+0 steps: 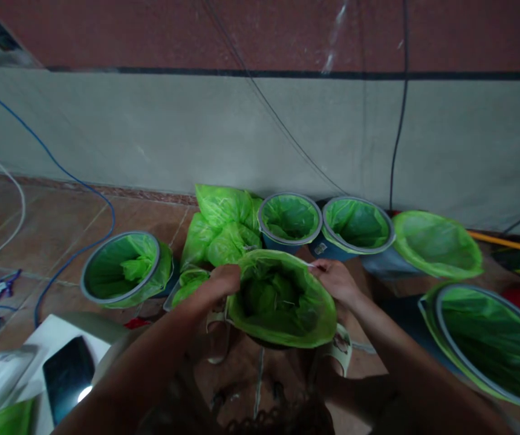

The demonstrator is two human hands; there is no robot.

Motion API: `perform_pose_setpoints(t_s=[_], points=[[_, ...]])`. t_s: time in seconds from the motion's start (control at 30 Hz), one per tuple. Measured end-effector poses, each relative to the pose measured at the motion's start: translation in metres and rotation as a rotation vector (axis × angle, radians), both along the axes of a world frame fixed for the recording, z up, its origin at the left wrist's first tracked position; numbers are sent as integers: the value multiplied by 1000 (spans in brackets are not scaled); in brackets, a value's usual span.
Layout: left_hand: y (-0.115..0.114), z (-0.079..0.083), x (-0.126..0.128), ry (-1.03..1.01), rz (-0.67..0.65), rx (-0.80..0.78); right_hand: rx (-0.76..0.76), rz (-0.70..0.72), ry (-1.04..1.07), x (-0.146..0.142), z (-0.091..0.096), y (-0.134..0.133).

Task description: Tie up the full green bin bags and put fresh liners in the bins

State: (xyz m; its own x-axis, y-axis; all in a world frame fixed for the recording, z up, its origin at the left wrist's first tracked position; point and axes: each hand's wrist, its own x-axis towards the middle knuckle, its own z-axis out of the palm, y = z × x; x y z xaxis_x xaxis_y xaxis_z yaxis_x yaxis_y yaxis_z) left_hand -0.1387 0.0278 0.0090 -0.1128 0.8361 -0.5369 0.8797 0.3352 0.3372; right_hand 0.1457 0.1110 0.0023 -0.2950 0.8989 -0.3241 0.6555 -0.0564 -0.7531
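Green plastic fills the middle of the view: a green bag (282, 299) is spread into a wide mouth, near the person and low in the centre of the scene. The left hand (224, 281) grips the bag's left edge with its fingers closed on the plastic. The right hand (335, 281) pinches the far right edge the same way, so both hands are clamped on the rim with the opening stretched between them. The bag's folded-down rim mostly hides what it sits over.

Room around it is tight. Just beyond the left hand lies a pile of bags (224, 226), crumpled and very close to the open bag's far edge; I cannot tell if they touch. Beyond the right hand, the first far bin (289, 240) and the second far bin (357, 249) stand rim to rim close to the wall (151, 133), both lined in green. Right of them is a tilted bin (436, 241) with its liner folded over the edge. Near right, a large bin (441, 314) runs out of the frame. On the left, the left bin (84, 290) tips its mouth toward the person, near the left forearm.

The floor (37, 223) is open only at the far left, where a blue cable (74, 181) and a white cable (15, 187) cross it. Near left, a phone (67, 374) lies on a white surface.
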Motion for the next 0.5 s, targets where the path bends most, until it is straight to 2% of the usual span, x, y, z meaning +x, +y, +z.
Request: perform_pose_setpoints(t_s=[0.13,0.23,0.3,0.37,0.5], points=[[14,29,0,82,-88,18,53,13,99,3,18,-7],[20,39,1,67,-37,98,67,54,117,6,21,-12],[18,37,1,54,41,105,48,75,67,6,17,-14],[12,30,-2,64,64,35,25,97,0,5,12,-14],[-7,14,-14,39,-18,-113,34,135,-68,2,10,-11]])
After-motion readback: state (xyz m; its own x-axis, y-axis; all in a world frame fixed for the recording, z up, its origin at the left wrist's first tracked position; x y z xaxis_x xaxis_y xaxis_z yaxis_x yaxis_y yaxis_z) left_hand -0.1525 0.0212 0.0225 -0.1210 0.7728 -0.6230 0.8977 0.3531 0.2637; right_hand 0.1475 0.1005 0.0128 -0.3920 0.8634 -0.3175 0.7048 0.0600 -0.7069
